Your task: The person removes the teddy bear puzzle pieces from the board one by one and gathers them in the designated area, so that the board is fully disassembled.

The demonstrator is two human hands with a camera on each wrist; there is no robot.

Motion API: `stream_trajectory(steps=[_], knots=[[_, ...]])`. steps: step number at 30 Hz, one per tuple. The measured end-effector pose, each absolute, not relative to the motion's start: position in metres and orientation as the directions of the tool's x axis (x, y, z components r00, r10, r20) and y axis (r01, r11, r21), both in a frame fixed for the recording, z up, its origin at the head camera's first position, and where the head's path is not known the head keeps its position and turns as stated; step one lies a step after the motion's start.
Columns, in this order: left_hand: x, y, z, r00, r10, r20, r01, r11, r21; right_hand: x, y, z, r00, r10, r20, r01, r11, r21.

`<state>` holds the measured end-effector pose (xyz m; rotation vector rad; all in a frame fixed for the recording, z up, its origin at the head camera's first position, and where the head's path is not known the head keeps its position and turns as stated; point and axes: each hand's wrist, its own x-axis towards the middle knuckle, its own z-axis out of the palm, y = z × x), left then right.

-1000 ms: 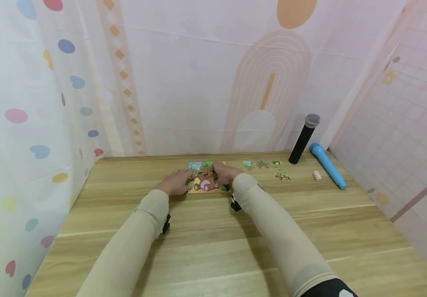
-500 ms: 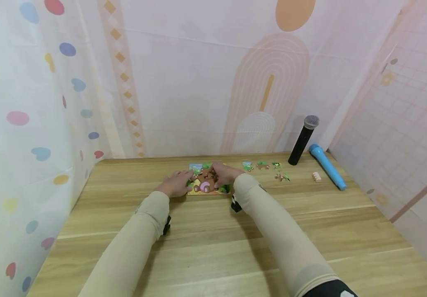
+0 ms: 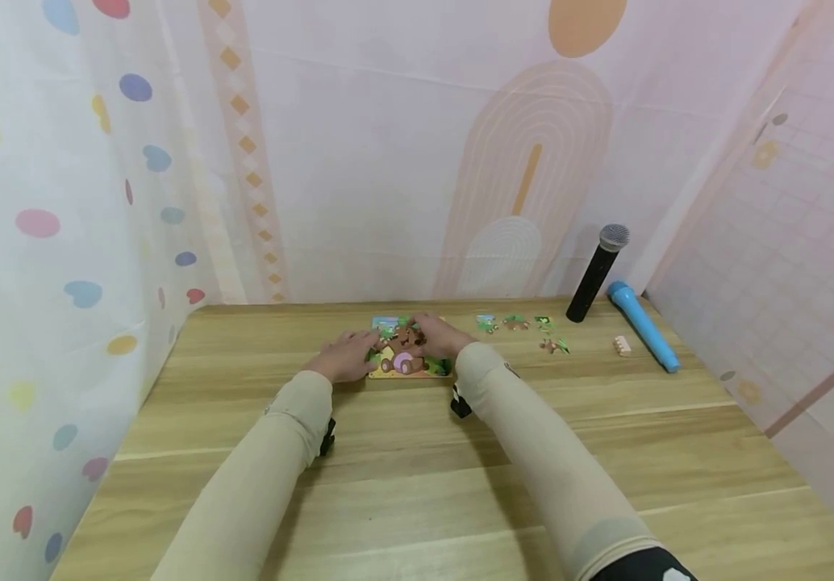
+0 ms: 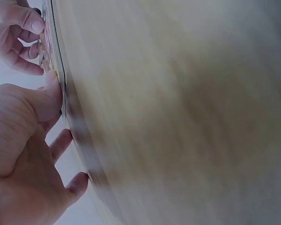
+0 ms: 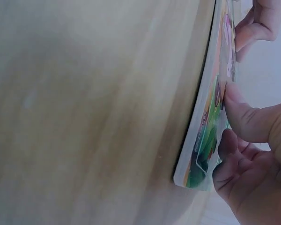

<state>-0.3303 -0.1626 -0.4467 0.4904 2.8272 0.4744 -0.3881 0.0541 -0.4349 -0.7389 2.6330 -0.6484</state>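
A bear jigsaw puzzle [image 3: 397,374] lies flat near the back edge of the table, between both hands. My left hand [image 3: 344,357] rests at its left side. In the left wrist view the thumb [image 4: 50,96] touches the puzzle's edge, while other fingers reach the tabletop. From the right, my right hand [image 3: 443,336] works a puzzle piece at the bear's head [image 3: 407,339], thumb and fingertips set close on it. The right wrist view shows that thumb [image 5: 243,110] down on the picture and the outer fingers curled; the piece itself is mostly hidden by the hand.
Several loose puzzle pieces [image 3: 515,323] lie right of the puzzle. Farther right, a black microphone [image 3: 589,282] stands upright at the back, a blue toy microphone [image 3: 644,327] lies beside it, and a small pale block [image 3: 622,346] sits nearby. A patterned curtain [image 3: 359,177] hangs behind the table.
The dark gaps around the bear's head have closed up and its face now shows whole. My right fingers have shifted slightly there; the left hand stays at the puzzle's left side.
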Motion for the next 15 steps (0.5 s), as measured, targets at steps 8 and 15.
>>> stream_trajectory(steps=[8, 15], knots=[[-0.3296, -0.1630, -0.4444, -0.915, 0.362, -0.179, 0.288, 0.895, 0.341, -0.3862, 0.0580, -0.4324, -0.791, -0.594, -0.146, -0.462, 0.737, -0.493], [-0.3281, -0.1619, -0.4442, -0.916, 0.357, -0.181, 0.285, 0.899, 0.334, -0.3870, 0.0516, -0.4330, -0.767, -0.622, -0.155, -0.534, 0.754, -0.383]])
